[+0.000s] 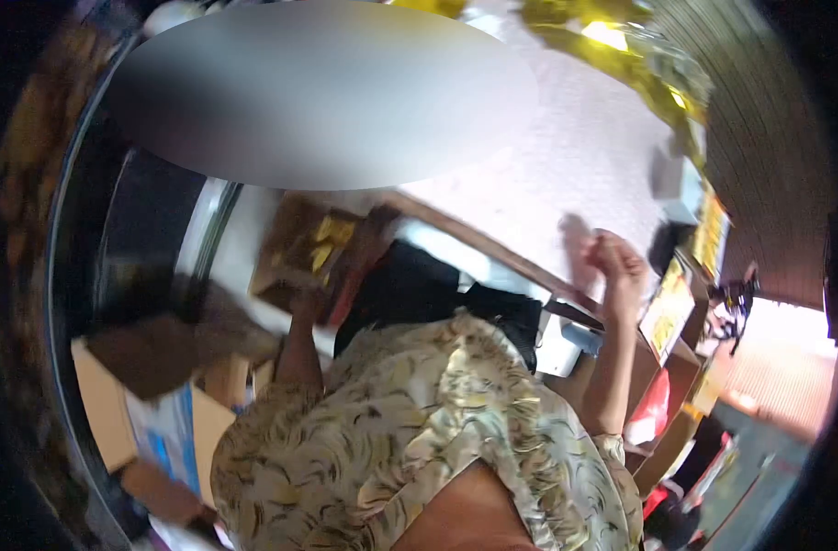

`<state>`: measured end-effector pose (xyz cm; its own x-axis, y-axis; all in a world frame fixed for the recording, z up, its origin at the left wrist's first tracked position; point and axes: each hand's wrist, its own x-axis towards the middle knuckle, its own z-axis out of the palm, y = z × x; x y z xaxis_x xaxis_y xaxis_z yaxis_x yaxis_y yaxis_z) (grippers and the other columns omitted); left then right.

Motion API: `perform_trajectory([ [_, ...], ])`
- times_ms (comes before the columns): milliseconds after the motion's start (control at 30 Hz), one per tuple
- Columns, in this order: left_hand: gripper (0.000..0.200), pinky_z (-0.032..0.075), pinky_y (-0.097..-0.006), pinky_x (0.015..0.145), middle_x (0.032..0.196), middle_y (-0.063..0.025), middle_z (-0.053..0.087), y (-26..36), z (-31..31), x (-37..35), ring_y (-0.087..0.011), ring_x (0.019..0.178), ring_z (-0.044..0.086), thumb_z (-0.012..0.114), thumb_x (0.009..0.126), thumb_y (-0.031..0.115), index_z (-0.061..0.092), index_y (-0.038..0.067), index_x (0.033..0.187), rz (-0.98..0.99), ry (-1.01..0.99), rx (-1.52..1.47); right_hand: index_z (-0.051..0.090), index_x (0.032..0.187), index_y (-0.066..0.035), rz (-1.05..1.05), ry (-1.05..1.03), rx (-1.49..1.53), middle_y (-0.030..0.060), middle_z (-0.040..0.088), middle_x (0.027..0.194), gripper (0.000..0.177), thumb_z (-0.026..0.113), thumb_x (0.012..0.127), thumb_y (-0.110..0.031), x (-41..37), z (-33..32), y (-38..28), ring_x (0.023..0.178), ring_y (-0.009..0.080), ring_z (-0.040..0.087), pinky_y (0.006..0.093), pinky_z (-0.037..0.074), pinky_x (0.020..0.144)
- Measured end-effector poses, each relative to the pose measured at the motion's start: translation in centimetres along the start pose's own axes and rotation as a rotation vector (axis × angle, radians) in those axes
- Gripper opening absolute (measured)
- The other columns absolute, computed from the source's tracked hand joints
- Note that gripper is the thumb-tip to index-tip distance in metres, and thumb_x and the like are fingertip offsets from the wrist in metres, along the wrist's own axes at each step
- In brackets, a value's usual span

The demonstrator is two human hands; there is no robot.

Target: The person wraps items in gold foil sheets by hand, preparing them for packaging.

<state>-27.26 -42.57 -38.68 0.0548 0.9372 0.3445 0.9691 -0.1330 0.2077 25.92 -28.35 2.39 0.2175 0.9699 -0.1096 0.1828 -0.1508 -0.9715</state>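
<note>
My left hand (301,297) is low on the left, at the near edge of an open brown cardboard box (281,241). Several yellow pieces (327,241) lie in that box; their kind is too blurred to make out. Shadow and blur hide the fingers of this hand. On the right, my right hand (618,257) is raised over the near edge of a white tabletop (566,138), its fingers curled together. Whatever is in those fingers, if anything, cannot be made out. A shadow of the hand falls on the white surface.
Shiny yellow wrapping (612,46) lies along the table's far side. A small white box (679,191) and a yellow-printed box (669,310) stand at the right. Opened cartons (106,404) are at lower left. A blurred grey oval covers the upper left.
</note>
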Motion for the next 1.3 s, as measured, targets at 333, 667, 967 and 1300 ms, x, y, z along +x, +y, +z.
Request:
perform_trajectory([
  [333,0.029,0.055,-0.0384,0.085,0.099,-0.0143,0.072,-9.8,-11.5,4.9,-0.026,0.092,0.068,0.068,0.099,0.028,0.072,0.002,0.11,-0.662,0.114,-0.197,0.073,0.115,0.003,0.01,0.003,0.005,0.0098,0.077,0.097,0.025,0.065,0.103,-0.017,1.0,-1.2,0.0,0.085,0.015,0.072,0.0301,0.058,0.081],
  [667,0.014,0.054,-0.0325,0.084,0.102,-0.0114,0.073,16.4,-29.0,50.0,-0.0237,0.097,0.071,0.068,0.094,0.001,0.074,0.0,0.106,0.367,0.043,-0.666,0.071,0.118,0.003,-0.229,-0.065,-0.452,0.012,0.078,0.105,0.022,0.063,0.101,-0.009,13.7,0.7,-2.2,0.095,0.019,0.074,0.0306,0.056,0.085],
  [967,0.026,0.057,-0.0361,0.081,0.097,-0.0109,0.076,30.4,-6.2,72.9,-0.0275,0.09,0.072,0.081,0.081,0.023,0.08,0.007,0.102,0.661,-0.207,-0.628,0.05,0.147,-0.005,-0.772,-0.017,-0.922,0.0241,0.053,0.148,0.053,0.054,0.095,0.001,31.1,4.7,-1.9,0.136,0.0391,0.052,0.0427,0.044,0.112],
  [1300,0.025,0.055,-0.0312,0.078,0.096,-0.0062,0.077,30.3,-1.8,75.6,-0.0179,0.085,0.071,0.085,0.08,0.026,0.083,0.01,0.1,0.465,-0.46,-0.754,0.069,0.124,-0.005,-0.587,-0.039,-0.779,0.0229,0.074,0.103,0.028,0.057,0.101,-0.014,38.5,5.7,0.2,0.097,0.04,0.071,0.0428,0.055,0.086],
])
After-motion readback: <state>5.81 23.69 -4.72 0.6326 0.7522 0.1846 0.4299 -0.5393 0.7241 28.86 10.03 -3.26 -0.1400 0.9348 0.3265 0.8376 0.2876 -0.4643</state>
